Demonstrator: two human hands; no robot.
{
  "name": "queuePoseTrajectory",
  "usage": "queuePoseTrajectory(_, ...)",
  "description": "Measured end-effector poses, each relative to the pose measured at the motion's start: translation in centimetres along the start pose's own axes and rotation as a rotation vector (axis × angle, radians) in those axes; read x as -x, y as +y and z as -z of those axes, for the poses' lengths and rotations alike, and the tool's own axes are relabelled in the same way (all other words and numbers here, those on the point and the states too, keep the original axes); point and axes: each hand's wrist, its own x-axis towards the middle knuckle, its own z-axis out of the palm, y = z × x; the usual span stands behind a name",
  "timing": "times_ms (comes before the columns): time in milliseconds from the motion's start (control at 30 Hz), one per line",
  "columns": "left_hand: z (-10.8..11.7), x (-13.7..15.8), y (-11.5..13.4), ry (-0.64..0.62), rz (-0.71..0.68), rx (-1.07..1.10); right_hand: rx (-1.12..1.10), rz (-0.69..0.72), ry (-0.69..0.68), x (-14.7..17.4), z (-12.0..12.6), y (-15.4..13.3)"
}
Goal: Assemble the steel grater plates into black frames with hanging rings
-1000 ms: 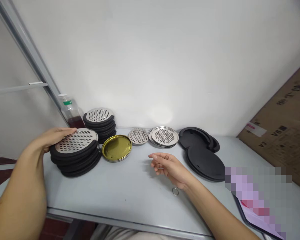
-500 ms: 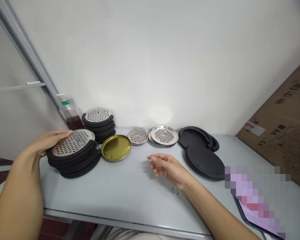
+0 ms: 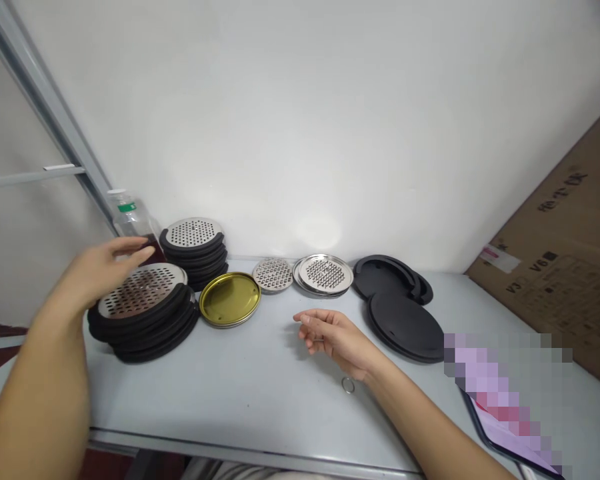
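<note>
Apparently, the step in hand is settling or squaring the near stack (image 3: 155,337): the left hand (image 3: 97,270) hangs over its top grater (image 3: 145,290), fingers parted with nothing between them, though whether they touch the metal I cannot tell. The right hand (image 3: 333,333) holds nothing that I can see; its fingers are loosely curled above the bench (image 3: 220,380), and whether their tips meet is unclear. The near stack sits directly beneath the left fingers, its upper part jutting a little leftward over the lower. A further move there would call for the left fingers spread round the edge, pressing evenly so the pile does not lean.

The top grater lies nearly flat, holed face up. Being round, it has no long axis; its black arc (image 3: 165,307) follows the near side, leaving the bare metal edge toward the wall (image 3: 280,120). Beyond the left fingers stand a second stack (image 3: 200,263) and a bottle (image 3: 130,217); to their right lies a gold lid (image 3: 230,299). Beyond the right fingers lie loose graters (image 3: 325,275), with black discs (image 3: 407,327) to their right.
</note>
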Motion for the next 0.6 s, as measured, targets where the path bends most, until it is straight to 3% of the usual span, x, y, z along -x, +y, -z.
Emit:
queuePoseTrajectory(133,-3.4,3.3,6.3,-0.142,-0.337,0.084,0.089,0.035,0.020,-0.3,0.4,0.2)
queuePoseTrajectory(233,-8.2,6.4,9.2,-0.368,-0.567,-0.035,0.406,0.164,0.117,-0.5,0.6,0.5)
queuePoseTrajectory(300,-11.3,8.1,9.7,-0.456,-0.598,-0.143,0.741,0.300,0.190,-0.4,0.7,0.7)
queuePoseTrajectory(400,-14.1,9.6,8.6,-0.414,-0.594,-0.269,1.172,0.431,0.124,0.2,0.6,1.0)
queuePoseTrajectory(467,-14.7,9.9,7.6,-0.401,-0.593,-0.293,1.316,0.379,0.022,0.6,0.4,1.1)
queuePoseTrajectory(600,-14.3,9.9,6.7,-0.427,-0.519,-0.310,1.376,0.182,-0.089,1.2,0.3,1.4)
